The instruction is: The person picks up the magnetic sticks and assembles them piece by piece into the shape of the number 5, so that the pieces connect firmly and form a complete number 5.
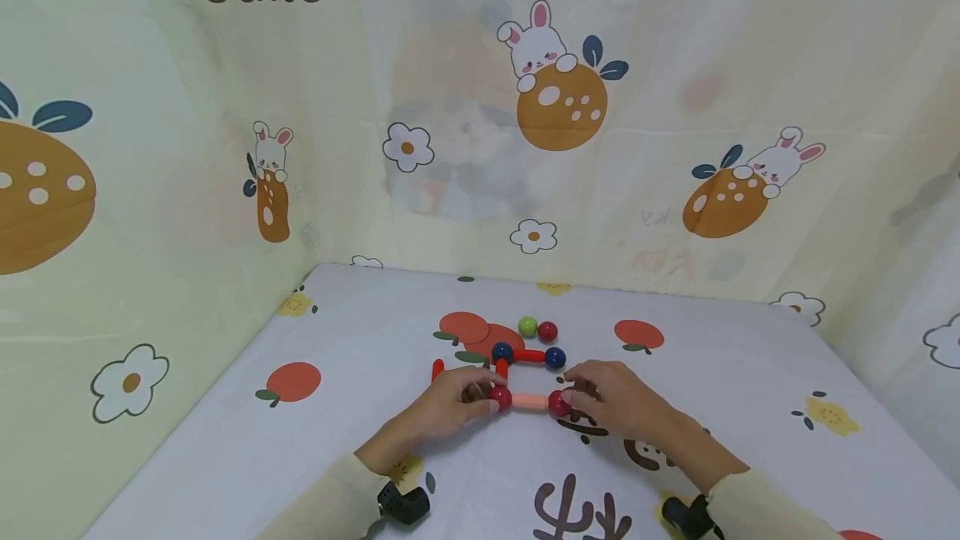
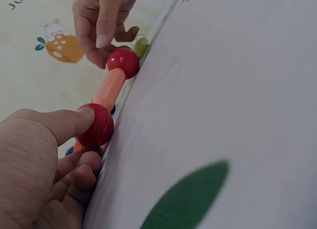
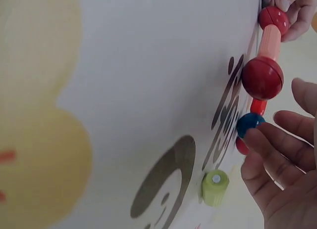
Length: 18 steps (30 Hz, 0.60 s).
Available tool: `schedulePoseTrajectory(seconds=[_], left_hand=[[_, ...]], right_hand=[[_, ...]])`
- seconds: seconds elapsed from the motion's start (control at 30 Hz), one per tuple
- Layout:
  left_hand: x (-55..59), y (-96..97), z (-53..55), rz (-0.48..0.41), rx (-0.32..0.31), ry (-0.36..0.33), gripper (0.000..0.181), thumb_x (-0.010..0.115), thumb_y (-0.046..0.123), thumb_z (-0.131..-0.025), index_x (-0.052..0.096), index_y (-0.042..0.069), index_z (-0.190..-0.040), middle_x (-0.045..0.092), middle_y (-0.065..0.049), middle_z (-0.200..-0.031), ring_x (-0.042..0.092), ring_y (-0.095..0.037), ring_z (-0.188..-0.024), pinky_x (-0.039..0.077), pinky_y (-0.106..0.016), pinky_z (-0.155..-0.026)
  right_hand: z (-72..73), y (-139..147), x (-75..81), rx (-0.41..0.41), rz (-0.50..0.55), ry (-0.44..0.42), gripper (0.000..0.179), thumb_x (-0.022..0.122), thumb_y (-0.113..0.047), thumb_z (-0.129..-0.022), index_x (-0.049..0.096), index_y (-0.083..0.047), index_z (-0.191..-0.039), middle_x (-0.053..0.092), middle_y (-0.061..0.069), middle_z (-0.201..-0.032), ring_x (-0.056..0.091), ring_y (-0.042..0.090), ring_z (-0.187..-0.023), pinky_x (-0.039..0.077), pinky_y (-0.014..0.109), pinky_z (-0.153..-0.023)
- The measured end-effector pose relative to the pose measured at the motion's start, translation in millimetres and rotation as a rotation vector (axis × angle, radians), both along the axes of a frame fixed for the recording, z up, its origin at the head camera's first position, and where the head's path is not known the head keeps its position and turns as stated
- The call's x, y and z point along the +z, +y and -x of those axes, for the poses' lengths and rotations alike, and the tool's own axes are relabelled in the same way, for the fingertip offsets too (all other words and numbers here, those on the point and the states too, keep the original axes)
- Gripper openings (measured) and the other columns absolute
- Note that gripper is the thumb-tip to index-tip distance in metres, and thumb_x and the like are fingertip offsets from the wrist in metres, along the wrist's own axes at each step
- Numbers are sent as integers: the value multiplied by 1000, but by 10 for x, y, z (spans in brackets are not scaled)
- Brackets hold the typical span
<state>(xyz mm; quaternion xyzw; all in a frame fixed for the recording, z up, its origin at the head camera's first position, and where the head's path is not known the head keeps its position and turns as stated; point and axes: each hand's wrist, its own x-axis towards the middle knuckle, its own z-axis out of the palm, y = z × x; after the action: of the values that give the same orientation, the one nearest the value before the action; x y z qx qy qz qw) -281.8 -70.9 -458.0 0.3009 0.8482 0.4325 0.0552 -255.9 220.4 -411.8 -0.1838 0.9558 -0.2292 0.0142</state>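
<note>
My left hand (image 1: 448, 402) pinches a glossy red ball (image 2: 95, 126) between thumb and fingers. A salmon-pink rod (image 1: 531, 402) joins that ball to a second red ball (image 3: 263, 78). Beside the second ball, my right hand (image 3: 287, 155) has its fingers loosely spread, with nothing gripped. A red rod (image 1: 502, 369) runs back from the left ball to a dark blue ball (image 1: 502, 352). From there, another red rod (image 1: 529, 356) reaches a second blue ball (image 1: 555, 358). Together they form a frame with its right side unjoined, lying on the tabletop.
A green ball (image 1: 528, 326) and a loose red ball (image 1: 547, 332) lie behind the frame. A red rod (image 1: 438, 369) shows past my left hand. Close to my right hand is a short green rod (image 3: 215, 188) with a metallic end. Printed cloth (image 1: 450, 65) hangs behind the table.
</note>
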Motion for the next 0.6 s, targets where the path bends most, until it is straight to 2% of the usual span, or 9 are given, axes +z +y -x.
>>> schedulePoseTrajectory(seconds=[0.2, 0.4, 0.6], left_hand=[[-7, -2, 6, 3, 4, -9, 34, 72, 16, -95, 69, 20, -128, 65, 8, -100, 59, -11, -87, 51, -24, -78], [-17, -4, 7, 2, 5, -15, 34, 72, 17, -95, 68, 19, -129, 65, 9, -99, 60, -11, -86, 52, -24, -77], [-24, -9, 10, -8, 4, -7, 32, 73, 18, -95, 69, 23, -127, 65, 9, -98, 60, -11, -85, 52, -25, -76]], right_hand=[[13, 52, 21, -60, -48, 57, 33, 74, -23, -94, 69, -10, -124, 67, -3, -99, 56, 14, -85, 53, 26, -70], [41, 174, 1, -150, -129, 163, 36, 77, -19, -90, 68, -5, -122, 69, 7, -102, 61, 21, -88, 58, 41, -79], [77, 295, -22, -247, -130, 139, 37, 76, -18, -89, 66, 0, -120, 64, 7, -90, 58, 21, -78, 55, 39, -71]])
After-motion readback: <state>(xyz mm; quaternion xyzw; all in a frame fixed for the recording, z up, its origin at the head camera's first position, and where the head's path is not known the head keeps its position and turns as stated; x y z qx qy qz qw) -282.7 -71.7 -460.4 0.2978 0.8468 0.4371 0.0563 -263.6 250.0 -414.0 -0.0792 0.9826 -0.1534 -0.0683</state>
